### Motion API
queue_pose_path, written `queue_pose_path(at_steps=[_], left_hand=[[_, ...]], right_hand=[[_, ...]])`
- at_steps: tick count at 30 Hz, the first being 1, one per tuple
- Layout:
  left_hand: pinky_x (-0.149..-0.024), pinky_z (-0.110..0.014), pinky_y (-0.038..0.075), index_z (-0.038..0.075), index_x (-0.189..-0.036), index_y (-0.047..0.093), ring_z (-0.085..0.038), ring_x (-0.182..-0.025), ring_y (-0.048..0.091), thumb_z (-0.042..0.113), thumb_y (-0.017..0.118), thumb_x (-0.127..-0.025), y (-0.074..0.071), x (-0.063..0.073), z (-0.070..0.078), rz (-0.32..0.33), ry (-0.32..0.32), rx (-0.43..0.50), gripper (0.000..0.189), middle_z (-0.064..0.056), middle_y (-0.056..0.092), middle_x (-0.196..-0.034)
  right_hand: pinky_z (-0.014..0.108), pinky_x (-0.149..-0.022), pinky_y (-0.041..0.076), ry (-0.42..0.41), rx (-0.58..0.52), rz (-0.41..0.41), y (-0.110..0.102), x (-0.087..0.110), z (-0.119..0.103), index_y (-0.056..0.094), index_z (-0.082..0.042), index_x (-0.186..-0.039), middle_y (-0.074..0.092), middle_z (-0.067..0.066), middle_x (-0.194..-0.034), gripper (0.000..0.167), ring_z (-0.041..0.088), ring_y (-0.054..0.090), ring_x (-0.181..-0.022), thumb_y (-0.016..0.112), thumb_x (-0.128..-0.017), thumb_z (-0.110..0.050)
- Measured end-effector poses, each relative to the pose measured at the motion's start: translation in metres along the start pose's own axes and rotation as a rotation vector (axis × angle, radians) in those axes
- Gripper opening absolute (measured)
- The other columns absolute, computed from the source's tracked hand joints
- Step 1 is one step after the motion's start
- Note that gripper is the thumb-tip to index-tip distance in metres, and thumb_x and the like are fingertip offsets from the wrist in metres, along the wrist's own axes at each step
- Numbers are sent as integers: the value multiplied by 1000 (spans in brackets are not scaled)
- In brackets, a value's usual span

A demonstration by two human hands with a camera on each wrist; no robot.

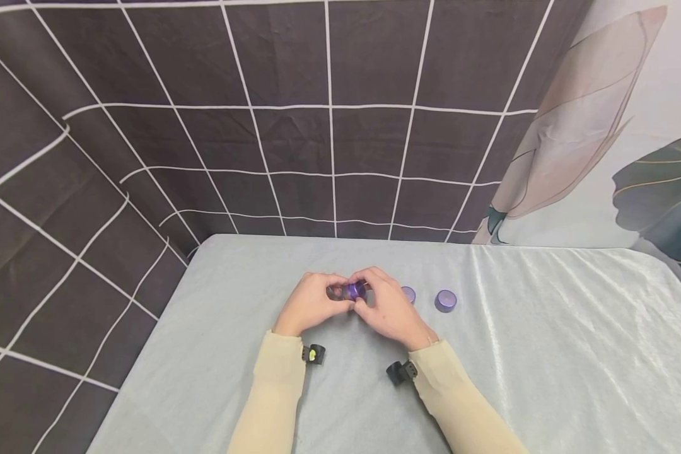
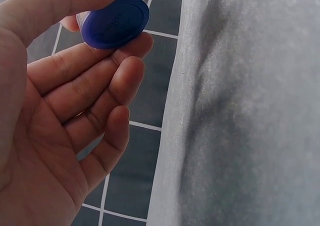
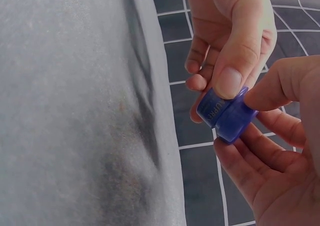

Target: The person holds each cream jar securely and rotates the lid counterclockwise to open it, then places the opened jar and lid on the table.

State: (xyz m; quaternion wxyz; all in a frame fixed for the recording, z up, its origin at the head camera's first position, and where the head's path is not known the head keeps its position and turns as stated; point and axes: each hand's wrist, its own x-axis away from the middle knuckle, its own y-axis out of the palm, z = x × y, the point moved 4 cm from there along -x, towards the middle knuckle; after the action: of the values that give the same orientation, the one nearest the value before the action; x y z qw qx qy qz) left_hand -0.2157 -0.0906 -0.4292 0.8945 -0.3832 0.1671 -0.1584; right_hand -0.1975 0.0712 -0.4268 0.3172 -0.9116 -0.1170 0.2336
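In front of me, both hands meet at a small purple cosmetic jar (image 1: 354,291), held above the cloth. My left hand (image 1: 311,301) pinches its lettered end, the thumb (image 3: 229,83) lying over the print in the right wrist view. My right hand (image 1: 387,309) grips the plain purple end (image 3: 235,123) between thumb and fingers. The left wrist view shows a round blue-purple end face (image 2: 117,21) with faint dark print. The other left fingers (image 2: 95,95) spread loosely, away from the jar.
To the right of my right hand a round purple-topped container (image 1: 446,301) stands on the pale velvety cloth (image 1: 533,353). Another similar purple container (image 1: 409,294) is partly hidden behind that hand. A dark grid-patterned curtain (image 1: 295,139) hangs along the table's back and left edges.
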Motion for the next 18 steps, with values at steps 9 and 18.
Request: queue_pose_path(at_steps=[9,18], left_hand=[[-69,-27,46,15,-105,78,-12,-72,61,26,81,-78,1,0,-1,-3,-1,5,30,12,65,-76],[-66,-26,47,14,-98,77,-9,-69,58,25,81,-77,1,0,1,5,18,8,24,13,64,-74]], right_hand=[[38,-88,52,-3,-8,-1,0,0,-1,66,-8,-110,65,2,-111,33,18,66,-97,71,-77,-5],[39,-91,51,-5,-7,-6,0,0,-1,66,-7,-114,65,3,-114,36,18,65,-100,69,-78,-7]])
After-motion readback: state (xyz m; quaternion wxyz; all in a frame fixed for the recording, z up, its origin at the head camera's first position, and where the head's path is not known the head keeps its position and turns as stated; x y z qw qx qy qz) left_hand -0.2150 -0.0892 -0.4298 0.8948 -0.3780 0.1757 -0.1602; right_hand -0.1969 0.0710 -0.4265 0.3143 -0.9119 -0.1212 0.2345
